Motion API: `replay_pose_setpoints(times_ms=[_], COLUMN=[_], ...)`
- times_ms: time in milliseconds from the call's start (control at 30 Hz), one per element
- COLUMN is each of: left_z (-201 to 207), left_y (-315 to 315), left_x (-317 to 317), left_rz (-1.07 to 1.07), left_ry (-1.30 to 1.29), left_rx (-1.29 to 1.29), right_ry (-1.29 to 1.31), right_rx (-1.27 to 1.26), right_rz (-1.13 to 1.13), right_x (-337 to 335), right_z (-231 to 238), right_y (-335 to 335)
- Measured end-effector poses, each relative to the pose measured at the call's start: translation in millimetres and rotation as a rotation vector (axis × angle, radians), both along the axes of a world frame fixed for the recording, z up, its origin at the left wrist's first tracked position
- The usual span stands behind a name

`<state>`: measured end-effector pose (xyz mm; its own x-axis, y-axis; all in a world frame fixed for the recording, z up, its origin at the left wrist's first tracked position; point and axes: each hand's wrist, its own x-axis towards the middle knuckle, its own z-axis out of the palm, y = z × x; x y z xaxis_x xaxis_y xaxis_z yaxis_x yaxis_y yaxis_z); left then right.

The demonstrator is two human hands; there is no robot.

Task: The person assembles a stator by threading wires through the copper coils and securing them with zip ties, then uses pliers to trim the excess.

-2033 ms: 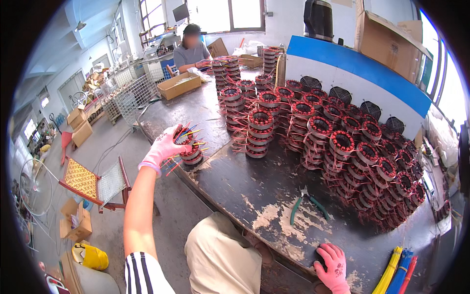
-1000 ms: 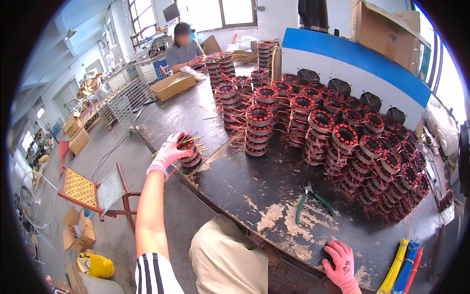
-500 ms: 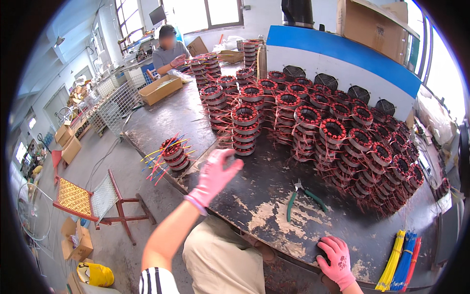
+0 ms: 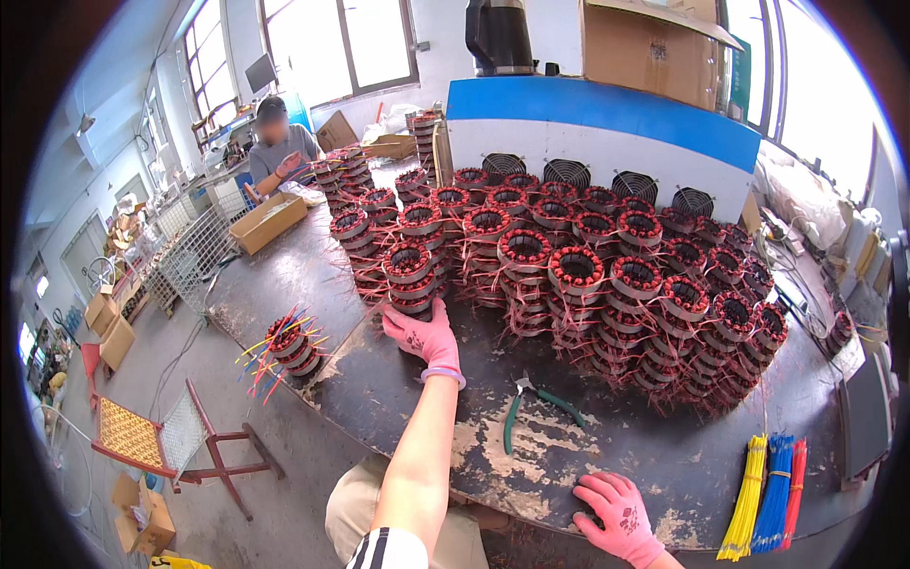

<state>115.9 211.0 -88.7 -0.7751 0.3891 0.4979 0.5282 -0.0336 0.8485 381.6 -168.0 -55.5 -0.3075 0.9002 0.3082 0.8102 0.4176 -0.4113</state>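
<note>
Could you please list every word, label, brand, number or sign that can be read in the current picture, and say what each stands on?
No text is clear enough to read.
Gloved right hand: dark print on its back, too small to read.
Large cardboard box at the top: small dark mark, too blurred to read.
Yellow bag at the lower left: dark mark, cut off by the picture's edge, unreadable.

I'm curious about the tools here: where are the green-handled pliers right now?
In the head view, the green-handled pliers lie right of centre on the dark tabletop, between the left hand and the right hand.
</note>
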Motion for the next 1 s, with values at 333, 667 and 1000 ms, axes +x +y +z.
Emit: replay_pose_setpoints(times_ms=[333, 667, 1000], left_z=[-0.5, -19.5, -41.3], left_y=[17.8, -4.6, -80.2], left_x=[-26.7, -43.5, -8.2], left_rz=[-0.152, -0.398, -0.863], left_ry=[0.029, 0.110, -0.139], left_rx=[-0.050, 0.096, 0.072], right_ry=[0.100, 0.052, 0.022], right_rx=[-0.056, -0.005, 0.046], right_rz=[0.001, 0.002, 0.002], right_x=[0.2, 2.3, 4.7], right_z=[-1.3, -0.8, -3.2], right_y=[-5.0, -2.8, -4.8])
